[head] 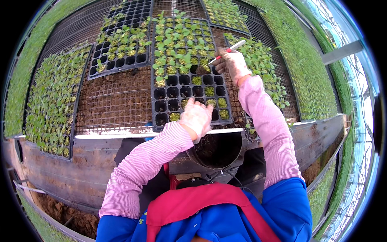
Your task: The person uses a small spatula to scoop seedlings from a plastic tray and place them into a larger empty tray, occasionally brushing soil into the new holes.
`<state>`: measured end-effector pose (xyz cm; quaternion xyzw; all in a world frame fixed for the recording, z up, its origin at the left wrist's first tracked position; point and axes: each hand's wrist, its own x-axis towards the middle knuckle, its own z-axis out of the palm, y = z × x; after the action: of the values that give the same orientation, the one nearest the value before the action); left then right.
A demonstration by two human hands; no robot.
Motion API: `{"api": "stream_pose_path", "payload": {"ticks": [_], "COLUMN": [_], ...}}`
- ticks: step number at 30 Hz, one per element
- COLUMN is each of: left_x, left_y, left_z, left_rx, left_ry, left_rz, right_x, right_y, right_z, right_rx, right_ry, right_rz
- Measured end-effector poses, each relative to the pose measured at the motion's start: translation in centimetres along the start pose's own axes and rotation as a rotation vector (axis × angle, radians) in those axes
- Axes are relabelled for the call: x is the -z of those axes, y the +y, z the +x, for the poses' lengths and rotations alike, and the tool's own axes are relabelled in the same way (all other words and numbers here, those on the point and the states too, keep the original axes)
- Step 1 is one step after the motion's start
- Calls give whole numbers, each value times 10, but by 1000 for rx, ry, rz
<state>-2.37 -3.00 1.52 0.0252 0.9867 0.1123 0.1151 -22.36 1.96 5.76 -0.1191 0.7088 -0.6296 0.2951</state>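
Observation:
In a thin, soiled clear glove, my right hand [231, 63] grips a red and white pen-like tool [228, 51], its narrow tip pointing down-left. By that tip a seedling plug with dark soil [203, 69] sits raised over the black plastic cell tray [153, 99]. My left hand [198, 118], gloved too, rests on the near part of this tray, fingertips at its cells; whether it holds anything cannot be told. Leafy seedlings [175, 39] fill the tray's far cells. Its near cells are partly empty, several holding short mossy plugs [209, 91].
More seedling trays lie at the left [51, 103], upper left [124, 39] and right [260, 63] on a wire mesh bench [112, 99] with a white front edge [112, 132]. A dark round container [219, 148] stands below the edge, close to my body.

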Motion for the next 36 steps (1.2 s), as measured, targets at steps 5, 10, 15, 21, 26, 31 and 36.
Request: {"api": "stream_pose_path", "payload": {"ticks": [5,10,15,21,26,31,36], "left_x": [4,1,7,5,8,-3,6], "left_y": [-3,-2,2,2,2,-1,-1], "left_z": [-6,-9,-9,-6,-8,-6,-6], "left_rx": [-14,-41,-32,-42,-39,-21,-22], "left_ry": [23,106,58,47,20,73,4], "left_rz": [-5,40,61,85,62,49,10], "right_x": [58,132,164,174,175,105,3], "right_y": [-15,-6,22,54,26,-10,24], "right_z": [-61,-112,-117,-99,-115,-120,-46], "right_rx": [-25,57,-15,-21,95,253,292], "right_ry": [94,311,426,302,537,479,91], "right_rz": [26,-104,-215,-516,-366,-114,-169]}}
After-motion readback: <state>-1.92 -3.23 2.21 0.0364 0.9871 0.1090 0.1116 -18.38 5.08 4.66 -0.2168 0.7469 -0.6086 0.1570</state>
